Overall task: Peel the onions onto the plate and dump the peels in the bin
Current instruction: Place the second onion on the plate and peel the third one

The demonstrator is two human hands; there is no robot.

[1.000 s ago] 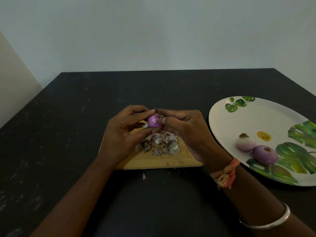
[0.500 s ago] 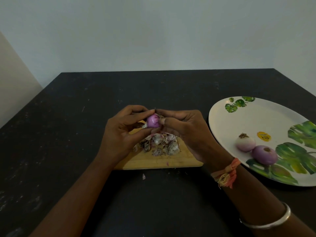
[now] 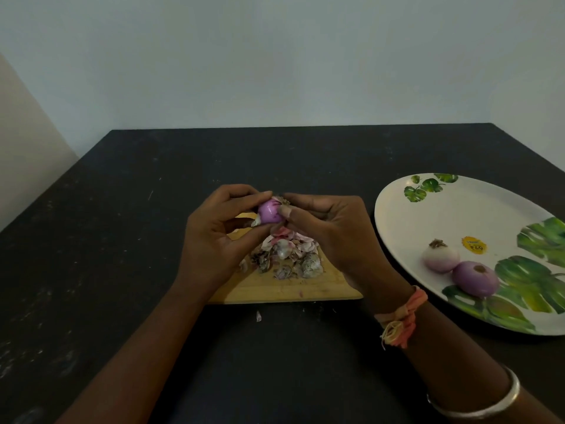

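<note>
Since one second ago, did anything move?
Almost nothing. The left hand and right hand still hold the onion over the board, picking at its skin; it may have turned a tiny bit. The peels, the plate and its two onions stayed put.

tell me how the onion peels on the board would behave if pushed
The peels look thin, curled and papery, so probably very light and floppy. They lie loose on the board, and a flake sits off it on the table, so a push would likely scatter some.
</note>
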